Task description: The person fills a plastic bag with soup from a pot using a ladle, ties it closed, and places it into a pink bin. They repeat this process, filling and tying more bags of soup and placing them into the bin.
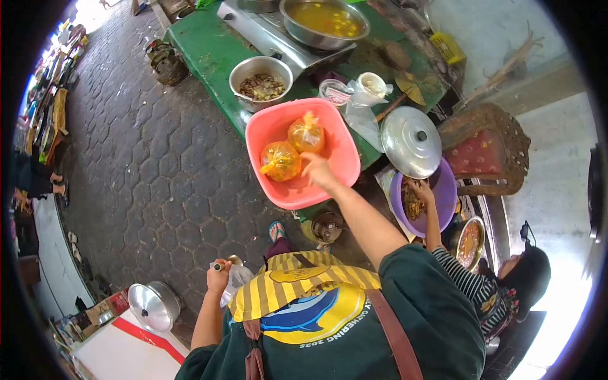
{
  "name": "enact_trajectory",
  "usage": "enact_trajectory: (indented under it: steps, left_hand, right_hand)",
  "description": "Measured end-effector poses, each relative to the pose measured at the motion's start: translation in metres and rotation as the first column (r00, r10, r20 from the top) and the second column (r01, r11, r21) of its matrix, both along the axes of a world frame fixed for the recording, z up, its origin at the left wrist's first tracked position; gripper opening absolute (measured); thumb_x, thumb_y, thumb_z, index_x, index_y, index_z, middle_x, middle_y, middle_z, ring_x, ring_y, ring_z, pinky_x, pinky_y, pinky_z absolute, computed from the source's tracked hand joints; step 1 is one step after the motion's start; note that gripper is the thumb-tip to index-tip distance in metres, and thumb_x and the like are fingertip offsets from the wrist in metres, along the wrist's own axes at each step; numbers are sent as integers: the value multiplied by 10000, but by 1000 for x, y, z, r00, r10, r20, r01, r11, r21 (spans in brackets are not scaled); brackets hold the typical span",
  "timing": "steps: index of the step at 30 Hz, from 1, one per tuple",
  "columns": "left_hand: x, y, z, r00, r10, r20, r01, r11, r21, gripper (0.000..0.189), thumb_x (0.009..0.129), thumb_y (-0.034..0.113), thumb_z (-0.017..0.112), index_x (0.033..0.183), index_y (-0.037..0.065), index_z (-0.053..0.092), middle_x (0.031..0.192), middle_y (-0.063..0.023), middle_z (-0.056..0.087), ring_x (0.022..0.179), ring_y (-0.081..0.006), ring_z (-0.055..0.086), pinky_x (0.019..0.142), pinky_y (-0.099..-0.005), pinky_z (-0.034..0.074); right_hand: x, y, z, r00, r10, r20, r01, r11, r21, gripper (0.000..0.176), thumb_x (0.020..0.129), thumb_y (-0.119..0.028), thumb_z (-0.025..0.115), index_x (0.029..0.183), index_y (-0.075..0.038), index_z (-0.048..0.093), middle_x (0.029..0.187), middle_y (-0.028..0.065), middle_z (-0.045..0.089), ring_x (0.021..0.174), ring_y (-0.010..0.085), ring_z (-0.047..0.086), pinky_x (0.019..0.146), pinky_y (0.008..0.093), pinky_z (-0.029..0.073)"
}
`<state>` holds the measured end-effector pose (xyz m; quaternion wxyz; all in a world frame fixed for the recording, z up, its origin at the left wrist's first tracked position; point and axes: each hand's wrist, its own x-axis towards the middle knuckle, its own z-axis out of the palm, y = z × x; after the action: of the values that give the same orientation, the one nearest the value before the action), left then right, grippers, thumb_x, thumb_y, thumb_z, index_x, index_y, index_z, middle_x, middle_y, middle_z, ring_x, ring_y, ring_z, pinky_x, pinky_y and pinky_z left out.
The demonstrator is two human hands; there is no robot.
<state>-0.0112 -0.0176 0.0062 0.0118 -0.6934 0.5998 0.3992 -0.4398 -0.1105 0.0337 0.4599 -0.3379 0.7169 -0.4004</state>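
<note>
My right hand (320,172) reaches over a pink plastic basin (345,136), fingers apart and holding nothing, the fingertips close beside the bags. Two knotted clear bags of orange-yellow soup lie in the basin: a front bag (280,161) and a rear bag (306,134). Down at my left side, my left hand (218,275) is closed on a clear plastic bag (238,278). A round, shiny metal piece (235,259) shows beside that hand; whether I hold it too cannot be made out.
A green table (206,60) carries a pot of chopped food (261,85), a stove (266,31) and a wide pan of yellow broth (326,24). At right, a lid (411,142) rests by a purple basin (448,190), where another person's hand (420,190) reaches in. A lidded pot (154,307) stands lower left.
</note>
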Motion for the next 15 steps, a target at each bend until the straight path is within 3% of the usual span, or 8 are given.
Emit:
enact_trajectory:
  steps: [1,2,4,5,8,10,11,15]
  left_hand:
    - [-13,-5,-6,999,-37,-21,37,999,-22,238,802,315,633,905,101,627,830,-139,651,818,-296,634,701,-368,480]
    - [-18,-8,-6,997,-77,-25,76,996,-40,233,801,317,634,902,107,627,830,-141,649,814,-296,634,700,-369,480]
    - [-41,-15,-7,988,-145,-51,142,988,-55,243,797,332,641,907,117,624,830,-148,648,816,-311,632,700,-376,480]
    - [-51,-17,-5,973,-225,-57,221,973,-70,250,794,341,646,909,121,622,830,-149,648,820,-318,630,697,-383,480]
    - [-97,-14,17,918,-394,-51,391,918,-64,280,790,385,640,935,146,617,824,-154,648,823,-340,624,679,-410,480]
    - [-135,-4,36,796,-605,6,605,796,14,290,793,403,619,946,157,617,819,-167,646,812,-343,626,669,-428,482]
    - [-154,4,42,789,-615,7,615,789,9,290,793,403,619,946,157,617,819,-167,646,812,-343,626,669,-428,482]
    - [-221,53,54,532,-845,-48,833,533,-149,359,762,355,625,1025,114,577,819,-168,643,792,-344,626,683,-436,492]
  right_hand:
    - [4,7,8,989,143,-49,-133,978,161,477,805,-8,415,1267,-120,451,673,100,584,466,177,517,438,308,433]
    - [10,14,16,992,122,-43,-114,980,162,477,805,-8,415,1267,-120,451,673,100,584,466,177,517,438,308,433]
    - [9,28,34,900,147,-412,-114,988,102,426,807,-34,414,1227,-67,484,1010,205,615,868,314,622,710,430,484]
    - [11,41,44,905,128,-406,-93,990,105,426,807,-34,414,1227,-67,484,1010,205,615,868,314,622,710,430,484]
    - [26,103,51,800,150,-582,-334,916,-223,355,789,-61,461,1132,-73,548,1057,197,593,929,339,585,762,437,469]
    - [38,148,90,733,348,-584,-463,885,-54,308,768,-87,546,1075,-106,563,914,133,579,833,331,591,695,409,493]
    - [43,172,84,742,342,-576,-501,855,-137,379,752,-88,603,1123,-112,534,880,118,536,813,328,569,714,390,488]
    - [47,249,74,766,392,-510,-541,822,-180,710,606,-195,767,1243,-109,466,1202,176,418,1126,346,420,902,421,400]
